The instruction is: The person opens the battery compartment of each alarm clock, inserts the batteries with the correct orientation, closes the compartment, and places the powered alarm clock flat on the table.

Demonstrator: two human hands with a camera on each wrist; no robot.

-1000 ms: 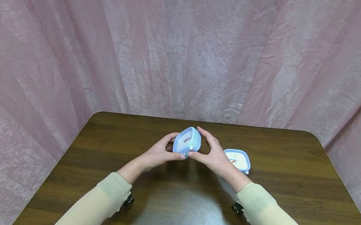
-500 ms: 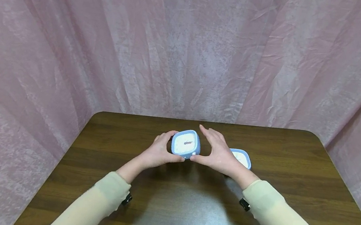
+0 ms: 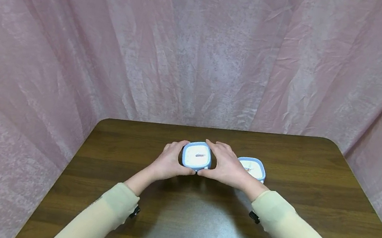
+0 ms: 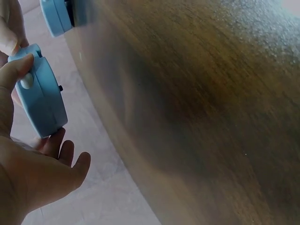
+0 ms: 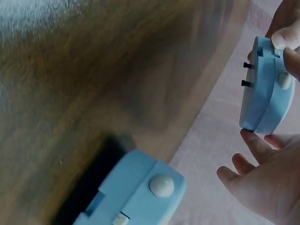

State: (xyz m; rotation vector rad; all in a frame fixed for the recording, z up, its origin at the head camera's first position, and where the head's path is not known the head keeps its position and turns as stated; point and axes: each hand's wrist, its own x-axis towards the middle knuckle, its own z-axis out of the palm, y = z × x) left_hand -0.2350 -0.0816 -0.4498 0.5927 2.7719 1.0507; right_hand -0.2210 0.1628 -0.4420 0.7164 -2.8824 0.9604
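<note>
A small blue alarm clock [image 3: 195, 157] with a white face is held above the table in the head view, face toward the camera. My left hand [image 3: 169, 162] grips its left side between thumb and fingers. On the other side, my right hand [image 3: 226, 166] holds it the same way, both thumbs along the lower edge. Two black knobs jut from the back of the held clock [image 5: 262, 89] in the right wrist view, beside a white button. A second blue alarm clock [image 3: 254, 169] stands on the table just right of my right hand, partly hidden by it.
The brown wooden table [image 3: 302, 168] has a rounded far edge, and light glares off its near middle. Pink curtains [image 3: 200, 54] hang behind it and along both sides. Dark wrist devices show under the sleeves [image 3: 119, 203].
The held clock turned from facing left to facing the camera, then sank slightly. My right hand drew away from it for a moment and is back on it. My left hand kept its hold.
</note>
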